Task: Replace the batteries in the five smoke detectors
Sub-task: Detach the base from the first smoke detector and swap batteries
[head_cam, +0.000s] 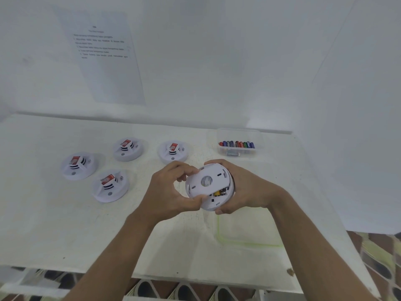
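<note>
I hold a white round smoke detector (219, 200) above the table, its back turned toward me. My right hand (245, 190) cups its body from the right. My left hand (171, 190) pinches the round back plate (206, 181), which sits shifted up and left, so a yellow battery (217, 193) shows in the gap beneath it. Several other detectors lie face up with red stickers on the left of the table: one at the far left (79, 166), one nearer me (110, 185), and two at the back (128, 149) (173, 152).
A clear plastic tub (238, 135) with several coloured batteries stands at the back right of the white table (65, 224). A printed sheet (104, 53) hangs on the wall behind. A green outline (243, 244) is drawn on the table near its front edge.
</note>
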### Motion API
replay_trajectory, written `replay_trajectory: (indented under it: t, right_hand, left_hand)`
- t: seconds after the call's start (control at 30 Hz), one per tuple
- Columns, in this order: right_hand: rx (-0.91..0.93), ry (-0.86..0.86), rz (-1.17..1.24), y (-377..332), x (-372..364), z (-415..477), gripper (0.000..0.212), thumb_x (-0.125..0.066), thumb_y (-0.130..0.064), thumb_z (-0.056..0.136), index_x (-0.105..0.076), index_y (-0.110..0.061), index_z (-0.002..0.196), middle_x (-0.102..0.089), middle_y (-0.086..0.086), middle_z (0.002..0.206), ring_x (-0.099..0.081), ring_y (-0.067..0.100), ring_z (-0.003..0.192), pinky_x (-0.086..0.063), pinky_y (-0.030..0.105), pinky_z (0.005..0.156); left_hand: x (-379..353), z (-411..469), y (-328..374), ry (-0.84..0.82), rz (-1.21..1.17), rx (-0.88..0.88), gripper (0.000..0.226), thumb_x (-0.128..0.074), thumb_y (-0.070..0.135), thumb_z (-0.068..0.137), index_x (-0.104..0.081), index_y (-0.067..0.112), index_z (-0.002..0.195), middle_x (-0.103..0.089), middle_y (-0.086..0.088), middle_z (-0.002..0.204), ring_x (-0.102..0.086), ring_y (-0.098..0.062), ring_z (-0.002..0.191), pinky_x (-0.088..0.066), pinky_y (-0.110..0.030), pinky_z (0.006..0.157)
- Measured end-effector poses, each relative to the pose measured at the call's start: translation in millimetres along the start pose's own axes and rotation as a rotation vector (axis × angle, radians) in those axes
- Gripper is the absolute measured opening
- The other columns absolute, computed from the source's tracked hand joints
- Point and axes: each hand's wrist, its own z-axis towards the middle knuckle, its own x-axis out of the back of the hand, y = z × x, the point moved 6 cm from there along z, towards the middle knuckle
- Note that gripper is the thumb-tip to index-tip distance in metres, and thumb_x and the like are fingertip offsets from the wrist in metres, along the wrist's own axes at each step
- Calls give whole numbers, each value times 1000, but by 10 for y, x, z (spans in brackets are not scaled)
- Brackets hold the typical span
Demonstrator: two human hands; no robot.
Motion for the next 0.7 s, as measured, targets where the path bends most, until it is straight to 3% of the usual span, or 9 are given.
replay_trajectory:
  t: [0.13, 0.3, 0.5, 0.7]
  right_hand:
    - [-7, 25, 29, 22, 5, -37, 94, -89, -2, 59, -45, -21, 140, -61, -1, 130, -61, 17, 121, -57, 30, 88]
    - [-23, 47, 58, 92, 17, -52, 94, -89, 8, 64, -44, -22, 141, -62, -1, 129, -64, 16, 117, -57, 26, 80]
    - [-42, 216, 153, 300, 97, -109, 92, -89, 10, 64, -47, -25, 138, -65, -1, 127, -65, 17, 117, -59, 31, 80]
    - [-50, 373, 143, 417, 176, -142, 96, -94, -13, 54, -48, -28, 136, -65, -7, 126, -64, 12, 117, -60, 41, 92]
  left_hand:
    - [23, -11, -48, -17, 3, -6, 52, -79, 44, 59, -69, 26, 107, -63, 14, 101, -56, -8, 85, -46, -14, 71]
    - [78, -68, -117, -21, 31, -7, 51, -80, 45, 63, -67, 27, 109, -63, 13, 104, -57, -11, 89, -43, -14, 71]
    - [182, -255, -442, 28, 82, 149, 50, -74, 52, 64, -64, 32, 108, -61, 20, 104, -56, -1, 90, -41, -9, 69]
    - [71, -447, -852, -112, 175, 291, 62, -71, 59, 58, -70, 24, 109, -60, 20, 102, -57, 1, 95, -42, -8, 72]
